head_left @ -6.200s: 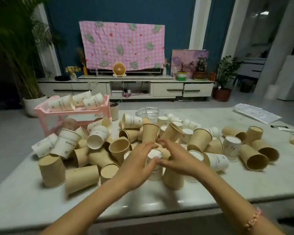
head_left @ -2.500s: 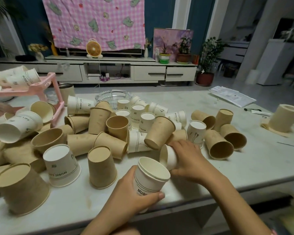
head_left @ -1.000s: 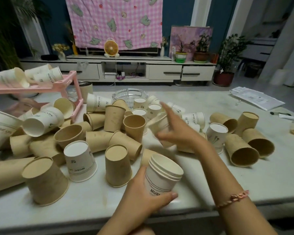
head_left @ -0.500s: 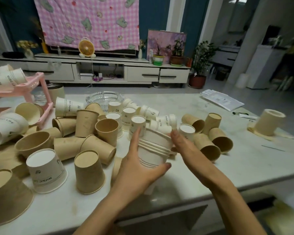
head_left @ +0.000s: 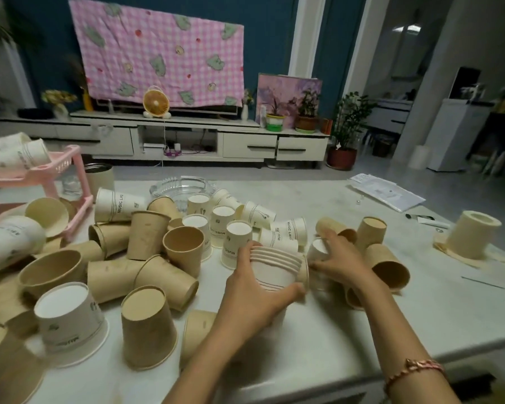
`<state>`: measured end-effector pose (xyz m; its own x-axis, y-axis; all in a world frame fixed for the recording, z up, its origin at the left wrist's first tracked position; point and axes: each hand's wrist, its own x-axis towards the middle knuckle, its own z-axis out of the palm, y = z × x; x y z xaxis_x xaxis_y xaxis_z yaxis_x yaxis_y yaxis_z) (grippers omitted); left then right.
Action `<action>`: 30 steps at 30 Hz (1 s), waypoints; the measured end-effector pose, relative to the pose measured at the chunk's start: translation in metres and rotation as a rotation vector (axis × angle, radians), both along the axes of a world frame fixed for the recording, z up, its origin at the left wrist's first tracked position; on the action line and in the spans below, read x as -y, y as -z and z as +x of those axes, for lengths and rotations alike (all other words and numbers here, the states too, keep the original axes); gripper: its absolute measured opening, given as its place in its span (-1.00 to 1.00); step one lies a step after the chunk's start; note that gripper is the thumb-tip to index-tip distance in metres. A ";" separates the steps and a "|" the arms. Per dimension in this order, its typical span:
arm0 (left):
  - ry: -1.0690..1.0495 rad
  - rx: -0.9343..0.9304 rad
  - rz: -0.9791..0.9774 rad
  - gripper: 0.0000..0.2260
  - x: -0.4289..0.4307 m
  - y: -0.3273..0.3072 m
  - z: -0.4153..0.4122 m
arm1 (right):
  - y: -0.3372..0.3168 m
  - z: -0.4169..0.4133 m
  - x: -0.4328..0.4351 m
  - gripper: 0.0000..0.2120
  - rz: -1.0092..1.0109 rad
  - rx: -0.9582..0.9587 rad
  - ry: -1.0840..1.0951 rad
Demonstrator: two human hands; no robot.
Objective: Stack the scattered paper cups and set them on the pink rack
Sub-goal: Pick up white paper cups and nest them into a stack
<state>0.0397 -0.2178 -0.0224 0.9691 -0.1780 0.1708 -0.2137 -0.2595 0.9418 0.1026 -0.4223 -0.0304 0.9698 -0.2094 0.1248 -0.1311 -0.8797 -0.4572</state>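
left hand (head_left: 247, 295): grips white stack (head_left: 274, 268), one cup taller
right hand (head_left: 340, 258): now grips loose cup (head_left: 317, 248) right of stack
task: nesting continues

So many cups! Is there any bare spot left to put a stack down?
Yes. Bare table lies right of the right hand, between the brown cups and the upturned beige cup. Another strip lies between the glass ashtray and the papers. Left of the left hand, up to the pink rack, is crowded.
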 end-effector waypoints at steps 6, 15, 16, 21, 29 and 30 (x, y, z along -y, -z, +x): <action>-0.010 -0.012 -0.147 -0.30 -0.011 0.002 0.006 | -0.023 -0.007 -0.005 -0.51 0.152 0.245 0.081; -0.070 0.009 -0.160 -0.27 -0.003 -0.004 -0.002 | -0.070 -0.047 -0.068 -0.34 1.284 0.075 -0.366; -0.080 0.011 -0.128 -0.25 -0.004 -0.005 -0.004 | -0.068 -0.050 -0.073 -0.38 1.171 0.036 -0.416; -0.123 0.033 -0.040 -0.04 -0.011 -0.009 -0.013 | -0.071 -0.060 -0.075 -0.46 0.810 -0.054 -0.557; -0.130 0.129 0.097 -0.03 -0.021 -0.013 -0.022 | -0.089 -0.062 -0.095 -0.24 0.707 0.183 -0.511; -0.129 0.131 0.108 -0.02 -0.021 -0.013 -0.024 | -0.089 -0.062 -0.099 -0.28 0.702 0.208 -0.521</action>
<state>0.0162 -0.1966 -0.0089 0.9557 -0.0776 0.2838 -0.2910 -0.3904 0.8734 0.0401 -0.3232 0.0589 0.9352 0.1564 0.3177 0.3521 -0.3139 -0.8818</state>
